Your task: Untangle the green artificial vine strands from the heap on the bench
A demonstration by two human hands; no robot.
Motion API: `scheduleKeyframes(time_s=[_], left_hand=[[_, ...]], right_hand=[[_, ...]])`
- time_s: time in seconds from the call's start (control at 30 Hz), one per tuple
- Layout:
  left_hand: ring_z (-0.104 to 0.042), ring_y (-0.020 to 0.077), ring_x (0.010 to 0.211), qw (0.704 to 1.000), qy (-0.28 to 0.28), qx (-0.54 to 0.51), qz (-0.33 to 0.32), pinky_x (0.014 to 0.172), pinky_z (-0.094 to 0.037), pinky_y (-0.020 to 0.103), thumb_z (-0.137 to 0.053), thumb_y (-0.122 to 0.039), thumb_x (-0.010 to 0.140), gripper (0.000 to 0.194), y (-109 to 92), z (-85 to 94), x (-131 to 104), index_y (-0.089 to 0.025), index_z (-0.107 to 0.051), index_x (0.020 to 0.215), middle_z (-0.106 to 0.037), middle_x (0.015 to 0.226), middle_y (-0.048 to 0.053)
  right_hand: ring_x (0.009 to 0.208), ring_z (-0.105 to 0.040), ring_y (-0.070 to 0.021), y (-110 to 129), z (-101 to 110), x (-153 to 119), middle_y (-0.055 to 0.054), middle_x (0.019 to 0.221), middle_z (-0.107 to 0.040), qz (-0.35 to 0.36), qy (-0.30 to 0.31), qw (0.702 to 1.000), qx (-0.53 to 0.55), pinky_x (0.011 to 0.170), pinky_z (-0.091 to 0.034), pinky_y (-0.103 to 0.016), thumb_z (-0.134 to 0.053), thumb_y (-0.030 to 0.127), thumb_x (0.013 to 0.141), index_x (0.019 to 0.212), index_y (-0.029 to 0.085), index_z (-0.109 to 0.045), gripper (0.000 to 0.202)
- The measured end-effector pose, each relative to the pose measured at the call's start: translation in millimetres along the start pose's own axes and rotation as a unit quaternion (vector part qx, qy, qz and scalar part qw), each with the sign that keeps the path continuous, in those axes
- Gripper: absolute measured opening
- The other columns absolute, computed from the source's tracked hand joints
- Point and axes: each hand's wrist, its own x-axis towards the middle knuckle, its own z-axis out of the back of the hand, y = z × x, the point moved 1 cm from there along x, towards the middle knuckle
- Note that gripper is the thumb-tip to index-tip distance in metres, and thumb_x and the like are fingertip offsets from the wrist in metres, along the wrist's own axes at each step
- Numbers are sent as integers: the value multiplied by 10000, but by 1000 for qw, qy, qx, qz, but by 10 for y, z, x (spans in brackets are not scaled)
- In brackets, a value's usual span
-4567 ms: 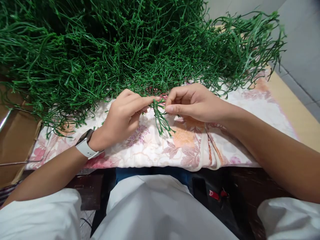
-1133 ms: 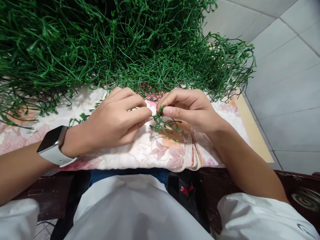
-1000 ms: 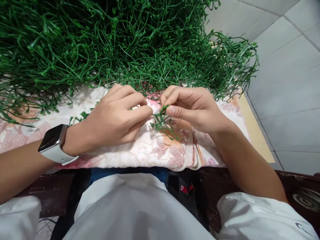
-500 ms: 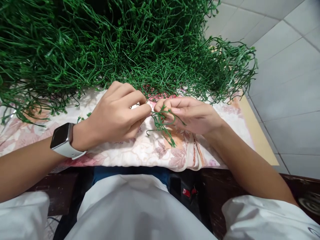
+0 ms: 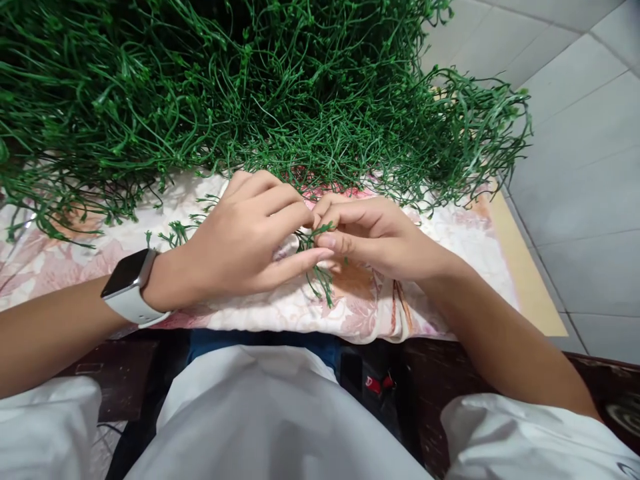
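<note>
Between my hands, just above the cloth, is a thin green plastic sprig (image 5: 323,283) with several branching tips hanging down. My right hand (image 5: 385,240) pinches it between thumb and fingertips. My left hand (image 5: 250,230), with a watch on the wrist, meets it from the other side, its fingers curled around the stems and its thumb stretched out along them. The fingertips of both hands touch or nearly touch. Partly covered by my left hand, other green sprig ends (image 5: 177,232) show behind it; whether they lie loose or sit in the palm is hidden.
A large tangled heap of green plastic stems (image 5: 280,87) fills the far side, beyond both hands. Beneath lies a floral cloth (image 5: 345,320), with a yellowish board edge (image 5: 533,287) at the right. A tiled surface (image 5: 595,200) stands farther right.
My left hand has shifted right, its thumb now extended toward the right hand's thumb. My right hand has closed in around the sprig, which is more covered and hangs slightly lower.
</note>
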Motion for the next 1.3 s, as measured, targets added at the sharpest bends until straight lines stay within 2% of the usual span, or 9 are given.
scheduleKeyframes(time_s=[0.3,0.6,0.73,0.9,1.0,1.07,1.13,1.23,1.3], left_hand=[[-588,151,708,961,89,-256,50,757,-450,320,-547,-237,1045,230,-15,158,159,-223,-606,823,-656,733,-3],[-409,103,615,865,250,-432,52,608,-337,283,-582,-61,842,291,0,162,144,-198,-435,632,-425,598,-39],[-354,114,610,819,291,-487,82,595,-316,304,-558,-73,806,352,25,201,160,-206,-310,595,-319,592,-31],[-368,114,600,814,270,-499,125,587,-335,302,-577,-149,875,354,45,239,186,-211,-351,609,-356,599,-31],[-417,107,582,833,232,-484,136,553,-343,288,-620,-200,913,323,45,226,195,-206,-461,632,-463,609,-28],[-465,106,589,842,205,-479,140,559,-378,269,-648,-225,936,278,49,203,205,-200,-547,677,-531,633,-24],[-495,102,599,848,175,-478,149,583,-415,247,-669,-236,951,244,56,174,214,-197,-591,723,-557,643,-28],[-512,88,610,851,144,-476,167,590,-436,215,-677,-270,983,218,65,135,214,-193,-629,785,-587,674,-33],[-505,73,607,851,127,-478,179,569,-427,197,-691,-303,994,206,70,114,205,-189,-653,827,-597,698,-37]], right_hand=[[859,-545,-157,-23,-45,-39,-28,875,-571,-42,-2,992,116,799,-464,-281,-737,421,1002,847,170,-622,316],[806,-446,-110,-37,-88,-68,-10,854,-487,-60,216,970,90,755,-401,-241,-573,391,1099,798,154,-518,387],[819,-494,-115,-6,-71,-100,-25,865,-520,-15,236,965,113,769,-431,-259,-576,343,1093,778,153,-529,371],[730,-554,-127,121,207,-121,-19,773,-553,6,56,991,117,705,-465,-288,-688,338,1014,699,165,-555,383],[666,-566,-139,120,529,-113,-5,686,-584,65,-136,988,43,658,-452,-300,-702,225,912,708,197,-606,227],[602,-522,-135,92,750,-138,8,651,-574,81,-294,949,-77,615,-398,-308,-654,159,862,711,220,-586,177],[591,-442,-132,72,914,-179,15,643,-519,61,-390,881,-261,628,-323,-323,-630,160,863,697,237,-521,214],[646,-367,-149,62,1041,-232,10,691,-468,-5,-418,780,-465,692,-262,-335,-638,253,907,732,244,-454,254],[704,-383,-181,60,1093,-259,-12,727,-465,-40,-418,752,-509,750,-277,-350,-610,325,953,728,247,-438,294]])
